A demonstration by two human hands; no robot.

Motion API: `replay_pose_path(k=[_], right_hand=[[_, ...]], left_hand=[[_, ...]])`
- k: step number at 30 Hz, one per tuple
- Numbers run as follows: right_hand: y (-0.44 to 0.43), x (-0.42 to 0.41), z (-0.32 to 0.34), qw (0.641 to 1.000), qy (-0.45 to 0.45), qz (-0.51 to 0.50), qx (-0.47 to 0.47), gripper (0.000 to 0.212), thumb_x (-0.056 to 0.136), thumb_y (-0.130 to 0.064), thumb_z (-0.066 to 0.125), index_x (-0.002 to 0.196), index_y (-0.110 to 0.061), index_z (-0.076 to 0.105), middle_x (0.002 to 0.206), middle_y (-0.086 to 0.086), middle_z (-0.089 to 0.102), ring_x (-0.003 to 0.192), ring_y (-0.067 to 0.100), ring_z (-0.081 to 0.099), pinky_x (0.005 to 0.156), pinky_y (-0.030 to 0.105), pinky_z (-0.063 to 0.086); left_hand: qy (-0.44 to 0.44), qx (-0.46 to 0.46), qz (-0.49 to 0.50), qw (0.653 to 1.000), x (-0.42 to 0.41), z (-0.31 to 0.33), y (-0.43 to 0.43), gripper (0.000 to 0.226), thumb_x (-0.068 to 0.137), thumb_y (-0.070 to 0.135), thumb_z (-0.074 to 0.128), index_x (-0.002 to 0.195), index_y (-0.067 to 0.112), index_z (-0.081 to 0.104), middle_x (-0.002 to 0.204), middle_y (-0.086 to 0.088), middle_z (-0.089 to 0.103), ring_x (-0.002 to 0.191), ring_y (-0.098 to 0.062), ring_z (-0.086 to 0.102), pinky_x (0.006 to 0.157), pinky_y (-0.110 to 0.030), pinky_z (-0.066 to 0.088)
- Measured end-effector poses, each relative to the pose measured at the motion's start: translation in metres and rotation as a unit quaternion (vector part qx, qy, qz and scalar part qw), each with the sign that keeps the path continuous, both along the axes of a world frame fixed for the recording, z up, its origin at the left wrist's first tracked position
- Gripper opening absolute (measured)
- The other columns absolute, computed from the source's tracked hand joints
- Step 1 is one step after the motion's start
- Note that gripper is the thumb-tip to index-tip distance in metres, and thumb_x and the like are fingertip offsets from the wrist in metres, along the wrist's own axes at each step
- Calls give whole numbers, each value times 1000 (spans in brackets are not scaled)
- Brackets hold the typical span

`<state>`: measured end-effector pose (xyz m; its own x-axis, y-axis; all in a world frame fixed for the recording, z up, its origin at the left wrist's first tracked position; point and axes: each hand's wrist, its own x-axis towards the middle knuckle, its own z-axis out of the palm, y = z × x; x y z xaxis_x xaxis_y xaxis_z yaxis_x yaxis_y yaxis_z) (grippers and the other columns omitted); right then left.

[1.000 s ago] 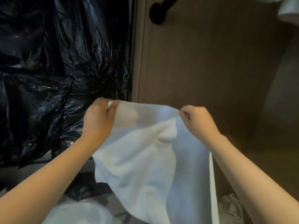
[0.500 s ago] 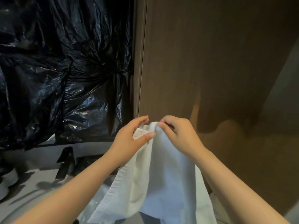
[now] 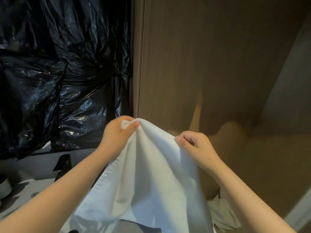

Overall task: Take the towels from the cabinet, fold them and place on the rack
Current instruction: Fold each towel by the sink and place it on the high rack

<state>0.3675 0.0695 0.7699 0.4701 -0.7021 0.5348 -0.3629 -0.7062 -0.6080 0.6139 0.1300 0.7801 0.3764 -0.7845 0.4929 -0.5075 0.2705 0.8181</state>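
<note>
A white towel (image 3: 151, 174) hangs doubled over in front of me, low in the middle of the view. My left hand (image 3: 117, 137) pinches its gathered corners at the top left, thumb over the cloth. My right hand (image 3: 196, 148) pinches the folded top edge further right, fingers curled round the fabric. The towel drapes down between my forearms to the bottom of the frame. More pale cloth (image 3: 223, 214) lies crumpled at the lower right, partly hidden by my right arm. No rack is in view.
A brown wooden cabinet panel (image 3: 202, 64) fills the right half, close behind my hands. Crinkled black plastic sheeting (image 3: 58, 73) covers the left. Below it runs a grey surface (image 3: 30, 169) with dark shapes on it.
The hands met half a second ago, bringing the towel's corners together. Now my right hand has slid away to the right along the folded edge, while my left hand keeps the joined corners.
</note>
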Motion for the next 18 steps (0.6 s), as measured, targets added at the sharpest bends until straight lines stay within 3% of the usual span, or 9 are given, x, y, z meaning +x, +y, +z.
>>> replay_pose_path(k=[3, 7, 10, 13, 16, 18], right_hand=[[-5, -21, -7, 998, 38, -44, 1, 34, 94, -41, 59, 66, -23, 59, 63, -5, 56, 62, 15, 57, 55, 34, 43], [-7, -35, -8, 986, 113, -124, -21, 26, 92, -45, 59, 70, -32, 58, 65, -12, 60, 66, 5, 60, 54, 18, 40], [-5, -31, 9, 980, 75, -162, -92, 20, 94, -33, 61, 76, -24, 61, 66, -11, 60, 62, 6, 58, 55, 22, 44], [-2, -21, 35, 971, 40, -197, -128, 13, 93, -31, 62, 82, -24, 65, 73, -10, 64, 68, 7, 61, 61, 20, 50], [1, -9, 48, 966, 71, -210, -135, 12, 94, -33, 62, 86, -25, 65, 73, -13, 62, 68, 7, 60, 61, 19, 48], [2, -3, 51, 965, 85, -209, -135, 12, 94, -34, 61, 88, -24, 66, 74, -12, 63, 70, 8, 61, 65, 23, 53]], left_hand=[[20, 7, 63, 998, 14, 6, -7, 10, 92, 39, 60, 93, 31, 64, 84, 17, 60, 77, 3, 55, 62, -18, 38], [54, 7, 100, 993, 25, 7, -14, 18, 93, 40, 58, 105, 27, 60, 86, 15, 56, 81, -3, 53, 61, -21, 37], [27, 8, 115, 993, 25, 7, -16, 18, 95, 40, 55, 106, 27, 61, 83, 16, 55, 77, -3, 52, 59, -20, 36], [-40, 35, 134, 990, 27, 7, -16, 23, 98, 37, 48, 106, 24, 64, 85, 4, 63, 79, -16, 59, 61, -25, 39], [-96, 37, 155, 982, 27, 5, -12, 31, 101, 31, 46, 118, 16, 66, 114, -10, 66, 94, -23, 61, 75, -29, 43], [-125, -1, 137, 983, 22, 5, -4, 29, 100, 26, 49, 120, 14, 67, 124, -8, 63, 104, -20, 58, 81, -23, 39]])
